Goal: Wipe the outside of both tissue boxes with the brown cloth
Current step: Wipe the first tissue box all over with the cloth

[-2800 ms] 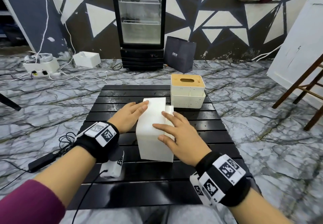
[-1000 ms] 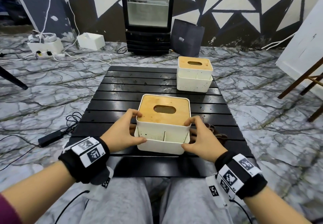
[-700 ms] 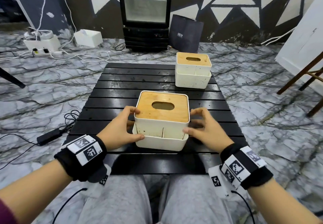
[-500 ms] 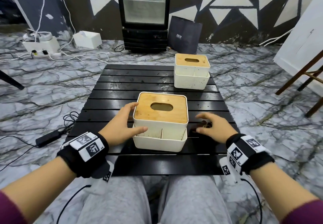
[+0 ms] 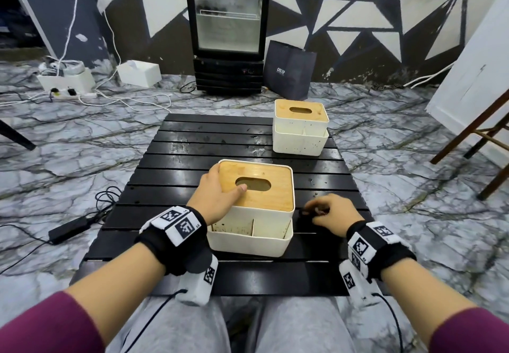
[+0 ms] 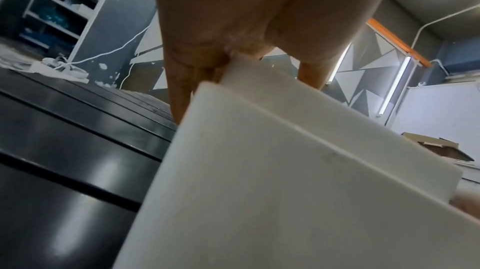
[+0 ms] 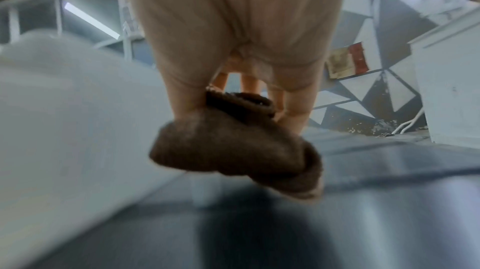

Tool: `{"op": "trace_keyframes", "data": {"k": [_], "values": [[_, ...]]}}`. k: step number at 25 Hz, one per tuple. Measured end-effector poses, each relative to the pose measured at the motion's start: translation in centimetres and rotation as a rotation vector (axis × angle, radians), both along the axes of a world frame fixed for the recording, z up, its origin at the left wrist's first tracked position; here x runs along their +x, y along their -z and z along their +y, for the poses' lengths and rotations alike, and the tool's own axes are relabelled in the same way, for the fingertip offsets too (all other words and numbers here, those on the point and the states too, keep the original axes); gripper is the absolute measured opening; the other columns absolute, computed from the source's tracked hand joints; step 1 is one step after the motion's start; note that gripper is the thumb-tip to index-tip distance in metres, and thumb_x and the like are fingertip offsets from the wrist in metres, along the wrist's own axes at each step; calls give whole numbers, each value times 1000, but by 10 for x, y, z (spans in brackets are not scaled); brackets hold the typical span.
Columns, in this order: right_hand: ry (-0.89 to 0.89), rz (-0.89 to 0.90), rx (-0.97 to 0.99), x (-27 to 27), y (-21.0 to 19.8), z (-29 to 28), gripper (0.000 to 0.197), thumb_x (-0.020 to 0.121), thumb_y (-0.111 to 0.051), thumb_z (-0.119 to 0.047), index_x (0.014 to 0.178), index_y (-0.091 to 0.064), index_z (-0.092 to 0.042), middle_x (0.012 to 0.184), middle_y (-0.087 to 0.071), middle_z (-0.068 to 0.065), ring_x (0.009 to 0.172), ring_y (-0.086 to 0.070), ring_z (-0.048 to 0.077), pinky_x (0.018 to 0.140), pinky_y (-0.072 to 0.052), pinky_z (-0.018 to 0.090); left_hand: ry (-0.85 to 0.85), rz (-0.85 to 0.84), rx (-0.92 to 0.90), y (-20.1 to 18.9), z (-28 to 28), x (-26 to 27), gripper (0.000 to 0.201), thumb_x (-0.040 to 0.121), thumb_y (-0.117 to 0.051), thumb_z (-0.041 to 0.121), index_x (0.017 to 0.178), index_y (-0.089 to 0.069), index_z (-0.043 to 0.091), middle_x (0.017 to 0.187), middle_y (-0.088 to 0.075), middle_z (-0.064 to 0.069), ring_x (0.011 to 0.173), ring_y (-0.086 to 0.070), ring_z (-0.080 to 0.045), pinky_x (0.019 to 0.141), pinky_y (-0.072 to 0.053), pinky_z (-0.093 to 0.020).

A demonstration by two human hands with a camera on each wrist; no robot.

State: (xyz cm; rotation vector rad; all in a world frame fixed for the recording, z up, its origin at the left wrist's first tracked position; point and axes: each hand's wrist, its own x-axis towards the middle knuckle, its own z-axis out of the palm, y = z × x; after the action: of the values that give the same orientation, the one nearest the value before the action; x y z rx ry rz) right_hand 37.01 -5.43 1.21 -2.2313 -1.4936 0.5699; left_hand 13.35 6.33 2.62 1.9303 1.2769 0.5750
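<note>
Head view takes it in: black slatted table (image 5: 192, 143), near tissue box (image 5: 256, 223) sitting centre, far tissue box (image 5: 300, 137) at the back right corner. Left hand (image 5: 217, 195) lies flat on the near box's wooden lid, fingers relaxed, steadying it. Right hand (image 5: 330, 215) sits just right of that box, grip bunched around the brown cloth (image 7: 233, 146). The box's right wall is the closest face, so a short leftward sweep looks likely.
</note>
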Motion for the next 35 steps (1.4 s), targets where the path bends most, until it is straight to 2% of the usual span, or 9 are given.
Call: {"op": "trace_keyframes", "data": {"k": [3, 5, 7, 10, 16, 22, 26, 29, 35], "values": [[107, 121, 310, 1, -31, 19, 34, 73, -68, -5, 101, -67, -24, 108, -64, 8, 101, -58, 19, 85, -37, 17, -23, 56, 12, 2, 2, 6, 74, 83, -61, 44, 141, -26, 15, 137, -42, -12, 117, -51, -28, 100, -43, -43], [38, 109, 392, -9, -46, 34, 34, 76, -67, -8, 106, -65, -24, 108, -61, 5, 100, -54, 15, 82, -32, 12, -24, 74, 38, 1, 1, 10, 71, 86, -58, 43, 142, -23, 16, 140, -39, -12, 120, -49, -29, 100, -41, -38], [-90, 6, 338, -20, -47, 49, 34, 79, -64, -9, 110, -64, -23, 112, -59, 5, 107, -50, 18, 91, -32, 16, -24, 76, 51, -1, 2, 13, 74, 88, -57, 42, 145, -19, 16, 144, -35, -11, 126, -45, -27, 100, -37, -34], [-128, -79, 268, -24, -42, 64, 33, 83, -60, -10, 114, -62, -22, 120, -56, 7, 116, -44, 28, 104, -33, 34, -26, 69, 63, -1, 3, 16, 77, 87, -57, 44, 146, -17, 17, 144, -35, -11, 127, -43, -26, 98, -38, -35], [-261, -175, 344, -39, -31, 38, 32, 83, -59, -10, 113, -63, -20, 114, -61, 3, 106, -46, 26, 90, -28, 22, -61, 78, 92, 7, 5, 18, 68, 87, -56, 47, 139, -27, 13, 133, -44, -13, 111, -52, -28, 91, -46, -39], [-325, -151, 329, -41, -29, 25, 31, 83, -61, -10, 112, -64, -21, 113, -61, 2, 105, -49, 26, 87, -28, 21, -27, 90, 95, 4, 3, 17, 79, 88, -55, 46, 147, -15, 14, 143, -36, -11, 121, -47, -25, 95, -40, -33], [-261, -119, 316, -37, -33, 43, 32, 83, -60, -8, 112, -63, -21, 116, -60, 3, 109, -47, 26, 91, -28, 22, -31, 75, 91, 2, 3, 17, 73, 87, -56, 45, 143, -23, 13, 137, -40, -12, 116, -50, -25, 92, -41, -33], [-309, -105, 348, -44, -28, 24, 35, 82, -59, -5, 111, -64, -24, 114, -61, 0, 108, -49, 23, 91, -30, 22, -39, 89, 85, 4, 4, 17, 71, 87, -55, 47, 141, -24, 13, 136, -41, -13, 113, -51, -27, 92, -45, -38], [-344, -91, 337, -43, -28, 20, 34, 83, -60, -6, 111, -64, -24, 115, -61, -2, 106, -49, 22, 91, -29, 21, 3, 120, 88, -1, 1, 16, 81, 89, -52, 47, 149, -8, 15, 147, -30, -9, 124, -45, -25, 95, -39, -32]]}}
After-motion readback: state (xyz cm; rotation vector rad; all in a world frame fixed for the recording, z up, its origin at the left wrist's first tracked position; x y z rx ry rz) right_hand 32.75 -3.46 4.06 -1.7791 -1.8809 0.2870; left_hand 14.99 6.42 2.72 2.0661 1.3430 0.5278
